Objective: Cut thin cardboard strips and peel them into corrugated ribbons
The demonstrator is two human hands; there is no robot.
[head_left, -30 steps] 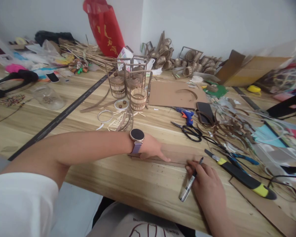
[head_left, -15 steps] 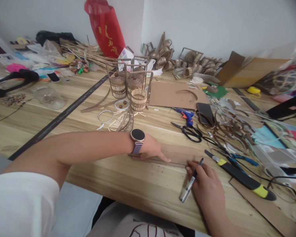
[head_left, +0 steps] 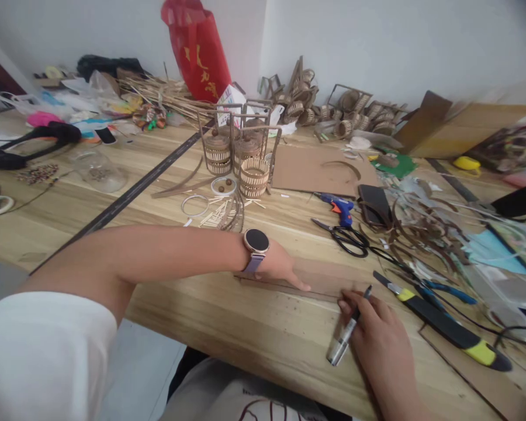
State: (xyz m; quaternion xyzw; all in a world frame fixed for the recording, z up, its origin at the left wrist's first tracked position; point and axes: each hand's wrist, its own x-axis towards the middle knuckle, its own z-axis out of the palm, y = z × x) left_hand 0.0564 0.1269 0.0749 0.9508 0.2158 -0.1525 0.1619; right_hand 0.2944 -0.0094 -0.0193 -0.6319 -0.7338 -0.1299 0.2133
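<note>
A flat strip of brown cardboard (head_left: pixel 326 275) lies along the front part of the wooden table. Across its left part rests my left hand (head_left: pixel 280 266), pressing down with the thumb stretched out; the other fingers are mostly hidden. A watch sits on that wrist. My right hand (head_left: pixel 383 336) is at the strip's right end, its fingertips touching the near edge. Held in it is a black marker pen (head_left: pixel 344 339), slanting with one end up past the fingers and the other over the table. A knife with a yellow and black handle (head_left: pixel 449 324) lies right of this hand.
Beyond the strip are black scissors (head_left: pixel 350 238), a blue glue gun (head_left: pixel 342 209) and a phone (head_left: pixel 374 204). Small slatted baskets (head_left: pixel 254 178) with tall handles stand behind my left forearm, near loose sticks (head_left: pixel 219 211). Curled brown strips and cables clutter the right side.
The whole view has shifted a little, so everything appears slightly farther right. Both hands keep about the same place on the cardboard, and the pen stays in my right hand.
</note>
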